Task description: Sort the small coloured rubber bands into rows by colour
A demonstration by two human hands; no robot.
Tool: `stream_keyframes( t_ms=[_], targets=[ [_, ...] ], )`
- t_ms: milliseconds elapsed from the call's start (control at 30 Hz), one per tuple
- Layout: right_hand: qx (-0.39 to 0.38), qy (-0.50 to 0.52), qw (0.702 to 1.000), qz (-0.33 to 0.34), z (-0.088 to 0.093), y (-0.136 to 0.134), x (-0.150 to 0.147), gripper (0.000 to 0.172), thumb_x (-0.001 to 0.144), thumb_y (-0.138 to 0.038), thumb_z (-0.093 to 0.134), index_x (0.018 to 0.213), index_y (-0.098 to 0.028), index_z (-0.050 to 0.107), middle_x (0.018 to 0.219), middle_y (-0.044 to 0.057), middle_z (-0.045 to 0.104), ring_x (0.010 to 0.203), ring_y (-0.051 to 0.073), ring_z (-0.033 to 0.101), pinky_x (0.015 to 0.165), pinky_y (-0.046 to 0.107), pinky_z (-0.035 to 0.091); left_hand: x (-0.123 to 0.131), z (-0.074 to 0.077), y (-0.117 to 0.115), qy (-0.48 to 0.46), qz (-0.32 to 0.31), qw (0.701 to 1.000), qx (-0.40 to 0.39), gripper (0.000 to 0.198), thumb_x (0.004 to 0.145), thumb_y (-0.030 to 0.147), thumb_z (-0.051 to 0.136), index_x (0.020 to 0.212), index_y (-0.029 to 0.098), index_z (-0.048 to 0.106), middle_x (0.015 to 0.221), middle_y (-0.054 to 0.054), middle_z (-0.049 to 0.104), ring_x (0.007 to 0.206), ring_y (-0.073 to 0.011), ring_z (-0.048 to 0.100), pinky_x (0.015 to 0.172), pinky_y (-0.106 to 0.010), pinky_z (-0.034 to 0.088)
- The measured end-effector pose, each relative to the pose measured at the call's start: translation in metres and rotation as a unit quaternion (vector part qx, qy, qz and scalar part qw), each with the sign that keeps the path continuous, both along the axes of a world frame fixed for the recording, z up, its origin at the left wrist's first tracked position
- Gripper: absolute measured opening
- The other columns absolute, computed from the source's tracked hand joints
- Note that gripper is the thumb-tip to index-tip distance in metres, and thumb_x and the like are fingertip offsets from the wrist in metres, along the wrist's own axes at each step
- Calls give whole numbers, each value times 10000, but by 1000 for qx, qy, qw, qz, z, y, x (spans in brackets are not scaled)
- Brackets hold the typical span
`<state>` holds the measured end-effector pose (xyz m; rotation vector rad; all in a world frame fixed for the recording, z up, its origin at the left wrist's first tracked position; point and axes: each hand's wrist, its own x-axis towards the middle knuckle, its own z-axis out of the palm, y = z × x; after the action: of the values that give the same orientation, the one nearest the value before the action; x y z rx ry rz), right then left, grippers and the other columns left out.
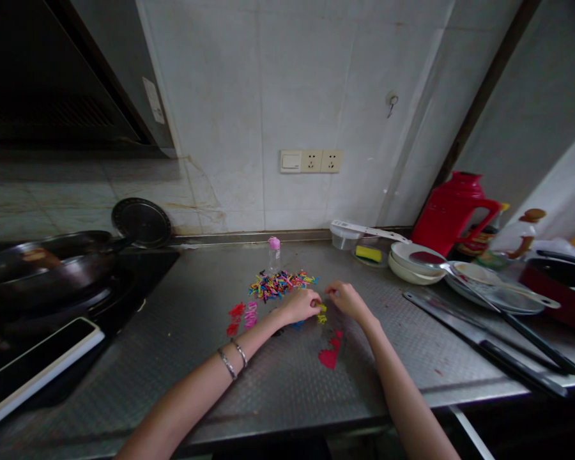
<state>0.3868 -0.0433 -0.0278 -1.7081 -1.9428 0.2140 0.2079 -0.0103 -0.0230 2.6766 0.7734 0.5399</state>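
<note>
A heap of small mixed-colour pieces (282, 283) lies on the steel counter (278, 383). My left hand (301, 305) is closed in a pinch beside a small yellow cluster (322, 314), its fingertips touching yellow pieces. My right hand (345, 298) is curled just right of it, fingertips pinched; what it holds is too small to name. Sorted groups lie nearby: red pieces (234, 317) and pink pieces (251, 314) to the left, a red patch (330, 352) in front. A small clear bottle with a pink cap (274, 253) stands behind the heap.
A wok (52, 262) and a dark lid (142, 222) sit on the stove at left, a tablet-like slab (33, 364) in front. At right are stacked bowls (414, 262), a red jug (453, 211), a sponge (368, 253), long knives (483, 332) and a plate (498, 291).
</note>
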Motion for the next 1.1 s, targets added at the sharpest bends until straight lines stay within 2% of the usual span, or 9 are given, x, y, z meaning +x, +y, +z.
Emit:
stream_keyframes(
  t_ms=[167, 267, 367, 467, 533, 633, 767, 933, 1100],
  targets=[
    [-4, -2, 1000, 2, 1, 0, 0, 261, 682, -124, 423, 798, -160, 655, 810, 64, 641, 760, 139, 557, 711, 203, 391, -19, 5, 14, -80, 22, 996, -46, 199, 727, 275, 539, 791, 138, 669, 660, -28, 633, 582, -109, 524, 558, -198, 371],
    [-8, -2, 1000, 4, 1, -1, 0, 256, 679, -120, 425, 789, -160, 653, 803, 63, 640, 754, 139, 557, 706, 201, 390, -43, 10, 31, -164, 58, 981, -86, 257, 772, 295, 479, 791, 117, 664, 690, -41, 645, 605, -109, 534, 574, -199, 388],
    [-4, 0, 1000, 4, 0, 0, 1, 259, 675, -120, 422, 785, -160, 654, 805, 62, 641, 757, 142, 559, 707, 206, 392, -77, 12, 52, -221, 110, 962, -119, 272, 759, 309, 485, 788, 105, 661, 730, -57, 658, 648, -126, 556, 609, -212, 413],
    [1, 3, 1000, 1, -2, 1, 2, 262, 671, -126, 417, 777, -160, 654, 805, 59, 643, 756, 146, 565, 707, 215, 399, -116, 5, 74, -268, 194, 936, -122, 263, 723, 319, 509, 752, 108, 661, 703, -57, 653, 644, -139, 556, 602, -224, 415],
    [6, 10, 1000, 5, -4, 3, 2, 261, 668, -131, 414, 766, -158, 655, 798, 58, 647, 756, 151, 570, 706, 222, 403, -140, -4, 86, -295, 254, 912, -128, 271, 706, 329, 513, 739, 104, 659, 624, -42, 627, 567, -126, 527, 538, -214, 391],
    [16, 38, 999, 12, -7, 6, 1, 269, 668, -135, 408, 770, -154, 656, 796, 56, 656, 762, 153, 580, 718, 227, 410, -166, -19, 96, -319, 310, 885, -140, 255, 667, 322, 535, 715, 102, 655, 556, -21, 588, 514, -111, 495, 489, -199, 355],
    [29, 52, 998, 0, -11, 6, 1, 290, 693, -156, 407, 857, -147, 645, 830, 62, 653, 769, 154, 583, 727, 234, 418, -177, -29, 98, -327, 332, 866, -180, 278, 656, 333, 533, 749, 100, 653, 497, 5, 545, 439, -90, 446, 443, -192, 316],
    [42, 22, 999, 4, -9, 6, -2, 402, 722, -146, 408, 1102, -157, 540, 866, 55, 625, 780, 140, 560, 744, 233, 413, -176, -29, 96, -317, 318, 875, -178, 291, 660, 348, 517, 745, 105, 652, 484, 14, 536, 437, -94, 448, 456, -199, 319],
    [29, 2, 999, 29, 2, 21, -8, 389, 765, -174, 417, 1137, -178, 532, 919, 66, 613, 792, 136, 558, 739, 217, 406, -177, -31, 96, -314, 307, 886, -153, 276, 652, 337, 505, 719, 114, 654, 533, -9, 578, 520, -122, 509, 516, -211, 357]
  ],
)
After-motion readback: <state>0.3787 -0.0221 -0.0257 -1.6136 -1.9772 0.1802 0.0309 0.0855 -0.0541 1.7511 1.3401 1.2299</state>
